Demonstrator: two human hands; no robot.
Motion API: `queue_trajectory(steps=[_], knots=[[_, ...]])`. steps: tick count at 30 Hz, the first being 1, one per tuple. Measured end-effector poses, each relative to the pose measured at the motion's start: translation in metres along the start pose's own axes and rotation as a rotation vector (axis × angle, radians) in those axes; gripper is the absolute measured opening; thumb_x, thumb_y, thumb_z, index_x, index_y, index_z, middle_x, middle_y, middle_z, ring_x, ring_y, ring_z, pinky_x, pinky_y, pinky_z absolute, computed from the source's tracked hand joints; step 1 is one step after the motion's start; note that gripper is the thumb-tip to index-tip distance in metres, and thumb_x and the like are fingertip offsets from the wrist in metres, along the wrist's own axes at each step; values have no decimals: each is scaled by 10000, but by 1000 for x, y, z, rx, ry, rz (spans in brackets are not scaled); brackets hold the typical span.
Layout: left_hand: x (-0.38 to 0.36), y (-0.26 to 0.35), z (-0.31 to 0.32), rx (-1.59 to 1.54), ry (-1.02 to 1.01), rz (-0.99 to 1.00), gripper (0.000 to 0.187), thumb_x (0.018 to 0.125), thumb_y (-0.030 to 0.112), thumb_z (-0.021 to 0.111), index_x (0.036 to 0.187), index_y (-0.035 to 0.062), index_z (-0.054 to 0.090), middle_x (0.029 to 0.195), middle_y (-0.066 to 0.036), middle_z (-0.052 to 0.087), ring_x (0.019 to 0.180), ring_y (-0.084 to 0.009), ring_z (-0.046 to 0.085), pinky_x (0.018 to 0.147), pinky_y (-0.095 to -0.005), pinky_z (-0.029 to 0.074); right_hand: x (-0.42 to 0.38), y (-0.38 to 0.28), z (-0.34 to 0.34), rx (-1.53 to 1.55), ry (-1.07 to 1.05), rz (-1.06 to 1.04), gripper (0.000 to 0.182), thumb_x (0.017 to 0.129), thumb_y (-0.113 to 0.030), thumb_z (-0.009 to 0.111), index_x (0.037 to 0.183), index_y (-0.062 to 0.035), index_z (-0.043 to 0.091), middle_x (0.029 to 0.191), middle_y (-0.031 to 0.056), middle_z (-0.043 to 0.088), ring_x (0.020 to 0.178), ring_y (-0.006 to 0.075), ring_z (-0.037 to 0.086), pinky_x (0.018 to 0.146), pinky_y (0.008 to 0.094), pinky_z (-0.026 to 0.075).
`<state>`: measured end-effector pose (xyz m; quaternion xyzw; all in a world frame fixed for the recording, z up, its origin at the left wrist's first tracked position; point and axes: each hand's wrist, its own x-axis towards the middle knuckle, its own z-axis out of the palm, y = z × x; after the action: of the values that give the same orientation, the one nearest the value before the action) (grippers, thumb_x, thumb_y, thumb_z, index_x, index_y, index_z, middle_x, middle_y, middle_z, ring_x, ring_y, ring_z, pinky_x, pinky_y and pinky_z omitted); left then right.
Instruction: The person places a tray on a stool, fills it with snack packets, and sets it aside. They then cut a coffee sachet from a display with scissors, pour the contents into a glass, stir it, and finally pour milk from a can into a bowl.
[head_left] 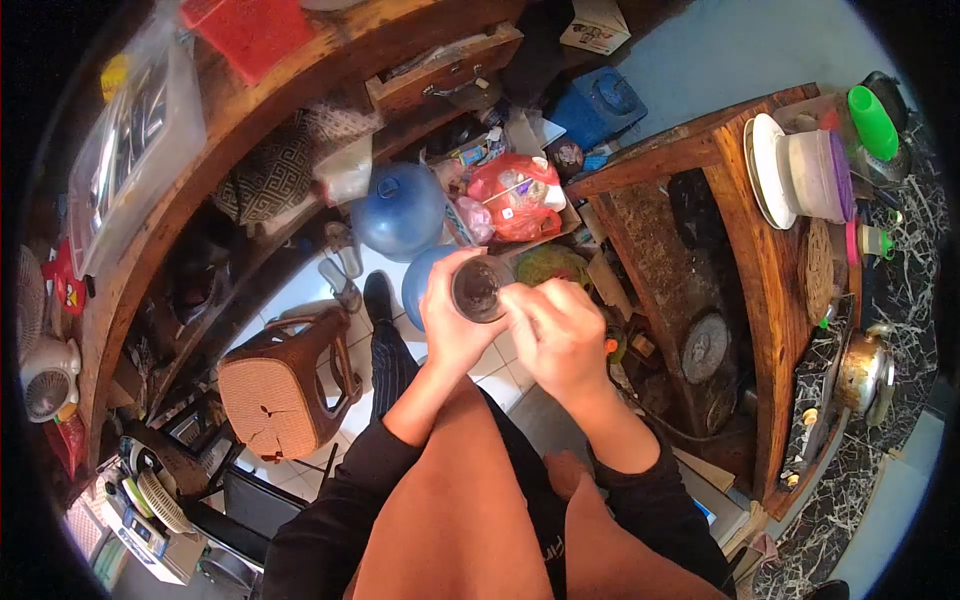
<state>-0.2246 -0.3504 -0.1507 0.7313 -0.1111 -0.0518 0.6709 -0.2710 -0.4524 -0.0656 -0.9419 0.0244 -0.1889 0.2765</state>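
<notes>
My left hand (pixel 447 320) is wrapped round a clear drinking glass (pixel 478 290), held up in front of me over my knees. From above I look into its mouth and see something dark inside; whether it is liquid or powder I cannot make out. At the glass's right rim is my right hand (pixel 560 335), its fingers closed in a pinch. Whatever those fingers hold, if anything, is hidden by the hand. Below and beyond the glass are a large blue water jug (pixel 398 212) and a red plastic bag (pixel 515 195) of small items.
A woven-seat chair (pixel 275 390) stands on the tiled floor to the left. To the right is a wooden frame (pixel 745 250) beside a counter with white plates (pixel 768 170), a green cup (pixel 873 122) and a metal pot (pixel 862 370). A drawer (pixel 445 70) is at the top.
</notes>
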Motion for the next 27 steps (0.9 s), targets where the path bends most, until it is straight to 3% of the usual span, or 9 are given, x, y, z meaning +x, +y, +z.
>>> queue_trajectory(steps=[6, 9, 13, 18, 21, 24, 27], knots=[[1, -7, -3, 22, 1, -40, 588, 510, 105, 794, 1033, 55, 530, 1019, -118, 590, 990, -298, 558, 855, -368, 439, -6, -9, 3, 107, -29, -25, 138, 696, -4, 651, 823, -57, 644, 683, 73, 546, 596, 234, 535, 543, 318, 439], [5, -1, -6, 88, 14, 61, 580, 511, 105, 782, 1032, 56, 534, 1033, -104, 590, 1064, -320, 508, 903, -406, 399, -6, 2, 7, 53, 50, -19, 156, 687, -15, 633, 836, -46, 602, 673, 71, 485, 623, 252, 515, 588, 351, 422], [4, -8, -7, 145, 5, 68, 615, 484, 127, 798, 1034, 57, 532, 1029, -101, 591, 1059, -319, 512, 897, -403, 404, -6, -12, -1, 107, -83, -49, 136, 698, -21, 657, 826, -67, 649, 707, 69, 551, 621, 238, 541, 574, 318, 443], [6, -1, -6, 115, 34, 64, 564, 507, 106, 777, 1013, 54, 533, 1024, -98, 592, 1053, -320, 514, 891, -403, 406, 6, 3, 6, 88, -3, -59, 142, 692, -36, 666, 830, -62, 648, 680, 71, 524, 622, 243, 535, 573, 329, 440], [7, -5, -10, 151, 21, 80, 561, 507, 110, 777, 1009, 52, 533, 1024, -95, 594, 1046, -321, 517, 884, -402, 410, 3, -7, 1, 65, -131, -57, 154, 689, -24, 661, 838, -60, 644, 672, 74, 515, 626, 239, 539, 570, 329, 438], [6, -7, -9, 151, 7, 82, 577, 491, 118, 787, 1007, 53, 536, 1027, -92, 595, 1041, -324, 519, 886, -405, 406, 5, -9, 6, 143, -64, -105, 154, 690, -23, 661, 838, -60, 639, 669, 71, 513, 616, 239, 532, 568, 332, 433], [7, 0, -8, 150, 5, 118, 543, 502, 89, 762, 999, 50, 545, 1026, -97, 591, 1049, -324, 513, 898, -407, 392, 7, 3, 2, 43, -50, -13, 175, 676, -12, 655, 842, -64, 642, 671, 64, 517, 615, 232, 525, 576, 332, 428]])
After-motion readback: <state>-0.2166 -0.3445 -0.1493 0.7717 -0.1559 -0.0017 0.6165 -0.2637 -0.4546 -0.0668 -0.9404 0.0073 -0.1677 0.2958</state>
